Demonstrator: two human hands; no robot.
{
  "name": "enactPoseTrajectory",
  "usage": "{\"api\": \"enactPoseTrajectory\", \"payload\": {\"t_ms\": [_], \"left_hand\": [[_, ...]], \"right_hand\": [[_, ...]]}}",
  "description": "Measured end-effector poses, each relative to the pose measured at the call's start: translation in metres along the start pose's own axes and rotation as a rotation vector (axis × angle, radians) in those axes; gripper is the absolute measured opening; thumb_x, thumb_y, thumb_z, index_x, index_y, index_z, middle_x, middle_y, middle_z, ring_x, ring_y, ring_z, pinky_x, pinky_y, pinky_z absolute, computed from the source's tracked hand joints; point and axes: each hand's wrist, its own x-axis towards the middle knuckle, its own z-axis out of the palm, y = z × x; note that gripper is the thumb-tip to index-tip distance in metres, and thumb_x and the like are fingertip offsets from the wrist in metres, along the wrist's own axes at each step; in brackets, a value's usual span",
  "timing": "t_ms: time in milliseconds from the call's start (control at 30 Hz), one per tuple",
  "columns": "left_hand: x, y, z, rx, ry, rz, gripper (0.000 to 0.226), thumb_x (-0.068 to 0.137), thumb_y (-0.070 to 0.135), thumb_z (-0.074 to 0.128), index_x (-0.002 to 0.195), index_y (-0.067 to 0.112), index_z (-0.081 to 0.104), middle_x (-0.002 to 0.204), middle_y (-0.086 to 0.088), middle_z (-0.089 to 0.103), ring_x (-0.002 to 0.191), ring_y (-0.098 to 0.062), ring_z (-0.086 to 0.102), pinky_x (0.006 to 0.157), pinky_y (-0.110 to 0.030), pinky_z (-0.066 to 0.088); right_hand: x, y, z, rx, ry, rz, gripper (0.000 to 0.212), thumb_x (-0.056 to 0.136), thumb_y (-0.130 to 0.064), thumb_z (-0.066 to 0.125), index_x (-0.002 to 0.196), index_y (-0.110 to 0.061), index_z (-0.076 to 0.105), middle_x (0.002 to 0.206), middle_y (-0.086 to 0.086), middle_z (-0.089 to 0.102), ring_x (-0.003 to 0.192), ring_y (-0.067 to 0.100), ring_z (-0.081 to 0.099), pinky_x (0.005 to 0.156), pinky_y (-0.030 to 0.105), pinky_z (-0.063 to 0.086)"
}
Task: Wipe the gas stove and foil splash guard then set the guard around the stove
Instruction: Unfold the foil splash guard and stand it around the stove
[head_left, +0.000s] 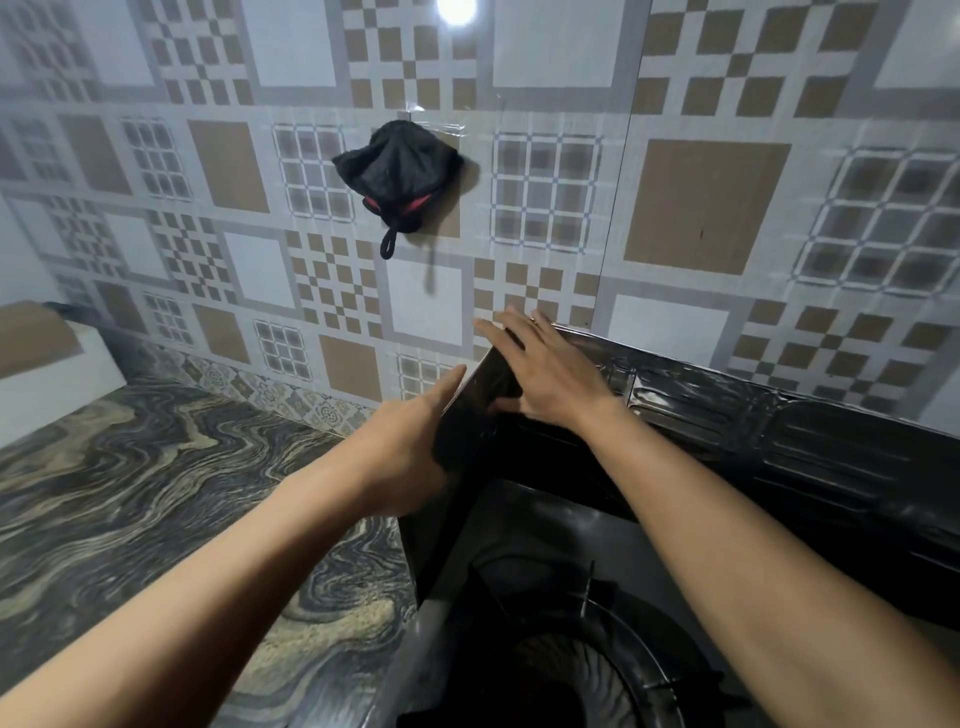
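Hands both work the far left corner of the foil splash guard (779, 436), where the side panel meets the back panel. Left hand (410, 447) lies against the outer face of the side panel, fingers straight and pointing at the tiled wall (701, 208). Its thumb is hidden by the foil, so I cannot tell if it hooks the edge. Right hand (545, 376) sits just across the panel on the inner side, palm down over the top of the corner fold, fingers spread and straight. Neither hand visibly closes on anything; they sandwich the corner, parted only by the foil.

Likely reason: thin foil flops, so pressing from both faces squares the fold and pushes the back panel up to the wall.

Guard stands upright. Its back panel runs off to the right of the right hand along the wall, and its side panel comes toward the person between the two forearms. Gas stove (561, 670) is below the right forearm, inside the angle of the guard; a burner ring shows, the rest is dark. Marbled counter (156, 493) spreads left of the left arm. Black cloth (397, 166) hangs on the wall above both hands, well apart from them. If that is the wiper, wiping looks done and this reads as the setting step.

Right end of the guard is out of view, so fit there can't be judged. Risk: pressing too hard creases the foil.
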Motion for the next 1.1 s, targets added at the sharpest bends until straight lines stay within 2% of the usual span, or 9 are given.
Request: {"api": "enactPoseTrajectory", "payload": {"t_ms": [233,433,500,600,667,767,833,933,1100], "left_hand": [[-0.007,0.004,0.000,0.014,0.050,0.065,0.090,0.085,0.004,0.057,0.156,0.034,0.010,0.126,-0.013,0.066,0.115,-0.033,0.061,0.088,-0.033,0.049],[-0.003,0.007,0.001,0.044,-0.007,-0.074,0.099,0.082,0.005,0.060,0.158,0.027,0.001,0.135,-0.014,0.060,0.120,-0.032,0.058,0.093,-0.036,0.050],[-0.003,0.010,0.003,0.109,-0.008,-0.116,0.100,0.080,0.009,0.062,0.158,0.025,0.001,0.131,-0.016,0.061,0.116,-0.034,0.059,0.091,-0.038,0.050],[0.002,0.020,0.004,0.266,0.047,-0.121,0.097,0.080,0.015,0.061,0.157,0.024,0.003,0.112,-0.015,0.066,0.098,-0.036,0.063,0.073,-0.041,0.050],[0.009,0.030,0.004,0.321,0.088,-0.089,0.088,0.080,0.011,0.059,0.155,0.020,0.014,0.104,-0.014,0.065,0.093,-0.037,0.062,0.069,-0.041,0.046],[0.022,0.039,0.006,0.321,0.102,-0.020,0.068,0.082,0.009,0.059,0.143,0.016,0.031,0.092,-0.011,0.061,0.082,-0.033,0.058,0.068,-0.042,0.048],[0.033,0.039,0.007,0.284,0.062,-0.003,0.065,0.083,0.011,0.059,0.141,0.016,0.032,0.101,-0.014,0.065,0.091,-0.035,0.063,0.076,-0.045,0.054],[0.044,0.037,0.007,0.260,-0.017,-0.008,0.070,0.085,0.009,0.059,0.146,0.015,0.025,0.113,-0.016,0.065,0.097,-0.033,0.061,0.083,-0.041,0.050],[0.049,0.037,0.014,0.240,-0.084,-0.041,0.091,0.085,0.001,0.056,0.155,0.009,-0.001,0.126,-0.025,0.060,0.116,-0.039,0.057,0.094,-0.041,0.046]], "right_hand": [[-0.001,-0.005,0.018,0.013,0.007,0.034,0.113,0.082,-0.064,0.064,0.157,-0.019,-0.009,0.166,0.013,0.001,0.153,0.026,0.005,0.123,0.037,0.001],[-0.015,-0.004,0.004,0.006,-0.039,0.016,0.104,0.091,-0.063,0.050,0.156,-0.013,-0.014,0.166,0.014,-0.002,0.153,0.024,-0.001,0.124,0.039,0.004],[-0.032,0.001,-0.003,-0.005,-0.052,0.034,0.097,0.093,-0.063,0.046,0.157,-0.015,-0.008,0.165,0.014,0.004,0.153,0.025,0.004,0.124,0.039,0.005],[-0.061,0.012,-0.016,-0.085,-0.052,0.073,0.078,0.096,-0.053,0.049,0.156,-0.012,0.022,0.160,0.018,0.028,0.148,0.032,0.027,0.122,0.044,0.019],[-0.080,0.020,-0.024,-0.238,-0.050,0.116,0.061,0.096,-0.046,0.051,0.144,-0.008,0.045,0.148,0.020,0.046,0.133,0.037,0.046,0.110,0.048,0.037],[-0.106,0.033,-0.030,-0.428,-0.080,0.216,0.053,0.092,-0.038,0.053,0.134,-0.006,0.052,0.142,0.021,0.051,0.115,0.037,0.053,0.093,0.046,0.043],[-0.118,0.041,-0.025,-0.453,-0.113,0.224,0.061,0.091,-0.037,0.055,0.142,-0.005,0.046,0.149,0.021,0.044,0.128,0.038,0.047,0.103,0.049,0.038],[-0.126,0.055,-0.014,-0.480,-0.164,0.143,0.072,0.094,-0.041,0.050,0.153,-0.005,0.029,0.161,0.019,0.023,0.150,0.037,0.017,0.119,0.056,0.017],[-0.129,0.076,-0.008,-0.527,-0.200,0.036,0.074,0.099,-0.038,0.042,0.156,-0.001,0.012,0.164,0.022,0.003,0.151,0.039,-0.001,0.121,0.055,0.006]]}}
